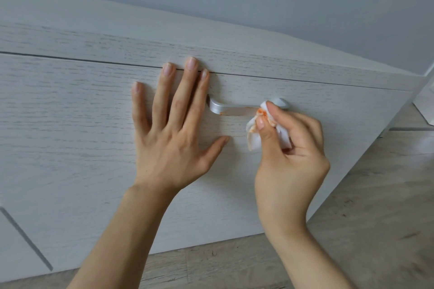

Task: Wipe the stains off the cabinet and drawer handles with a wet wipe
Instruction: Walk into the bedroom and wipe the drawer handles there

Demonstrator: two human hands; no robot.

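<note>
While the left hand (pixel 171 129) lies flat on the drawer front (pixel 70 124), the right hand (pixel 288 148) pinches the wet wipe (pixel 254 141), soft and limp, against the stained handle (pixel 231 110) at its 3 o'clock end; best held bunched.

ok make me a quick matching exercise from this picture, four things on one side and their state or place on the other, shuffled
Things
1. left hand
2. right hand
3. crumpled white wet wipe
4. curved silver metal drawer handle

States
A. pinches the wipe against the handle's right end
B. smeared orange along its lower edge
C. lies flat, fingers spread, on the pale wood-grain drawer front
D. blotched orange, held between thumb and fingers

Pairs: 1-C, 2-A, 3-D, 4-B
</note>
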